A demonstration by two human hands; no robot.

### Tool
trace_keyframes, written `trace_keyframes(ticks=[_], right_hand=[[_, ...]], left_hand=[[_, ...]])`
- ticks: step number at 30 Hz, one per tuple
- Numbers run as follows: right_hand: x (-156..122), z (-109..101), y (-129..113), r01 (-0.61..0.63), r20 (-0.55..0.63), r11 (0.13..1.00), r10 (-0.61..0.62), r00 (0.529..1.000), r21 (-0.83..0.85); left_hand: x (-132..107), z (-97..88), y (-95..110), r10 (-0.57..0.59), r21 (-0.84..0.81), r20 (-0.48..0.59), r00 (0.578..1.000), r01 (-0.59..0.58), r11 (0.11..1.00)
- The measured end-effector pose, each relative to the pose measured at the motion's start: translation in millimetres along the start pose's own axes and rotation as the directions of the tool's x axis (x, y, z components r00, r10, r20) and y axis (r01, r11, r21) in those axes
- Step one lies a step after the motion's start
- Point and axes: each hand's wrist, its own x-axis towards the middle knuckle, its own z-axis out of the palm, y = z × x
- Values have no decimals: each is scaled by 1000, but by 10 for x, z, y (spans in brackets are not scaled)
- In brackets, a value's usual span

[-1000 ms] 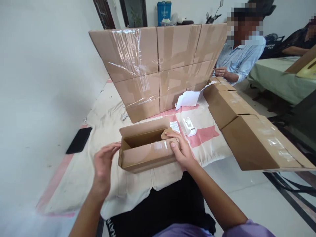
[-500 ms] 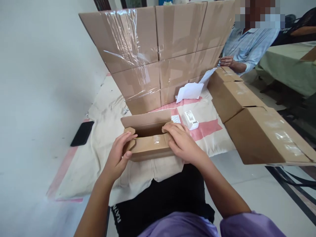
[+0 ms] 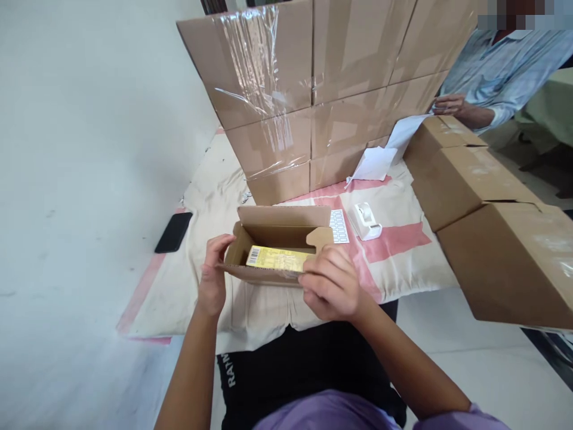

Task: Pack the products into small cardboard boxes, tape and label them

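Observation:
A small brown cardboard box (image 3: 257, 275) stands open in front of me, its back flap raised and a right side flap sticking up. Inside lies a yellow carton (image 3: 277, 259) with a barcode at its left end. My left hand (image 3: 212, 276) grips the box's left front corner, fingers over the edge and thumb on the outside. My right hand (image 3: 332, 282) is closed on the front edge near the right corner, with its fingertips partly hidden. Just right of the box are a sheet of blue-outlined labels (image 3: 340, 226) and a white tape dispenser (image 3: 367, 221).
Tall taped cardboard panels (image 3: 268, 143) rise behind the box. White papers (image 3: 376, 162) lean near them. Larger cartons (image 3: 514, 257) line the right side. A black phone (image 3: 173, 233) lies left on the cloth (image 3: 179, 298). Another person's hand (image 3: 450, 104) is at the back right.
The front flap has been lifted from over the opening, and the yellow carton now shows. My right hand moved from the right side flap to the front edge. The view has shifted.

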Motion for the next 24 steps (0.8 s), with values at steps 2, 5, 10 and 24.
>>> trace_keyframes(ticks=[2,5,10,24], right_hand=[[-2,-3,8,61,-2,998,-61,998,29],[18,36,6,-165,-19,986,165,986,1],[-26,118,128,-704,78,687,704,706,182],[-207,156,448,-475,-23,749,546,838,462]], left_hand=[[-35,-3,6,9,-36,77,997,-6,999],[-102,13,20,-35,-108,90,995,45,993],[-84,3,27,-247,-59,175,953,261,964],[30,52,594,-22,609,502,864,-336,719]])
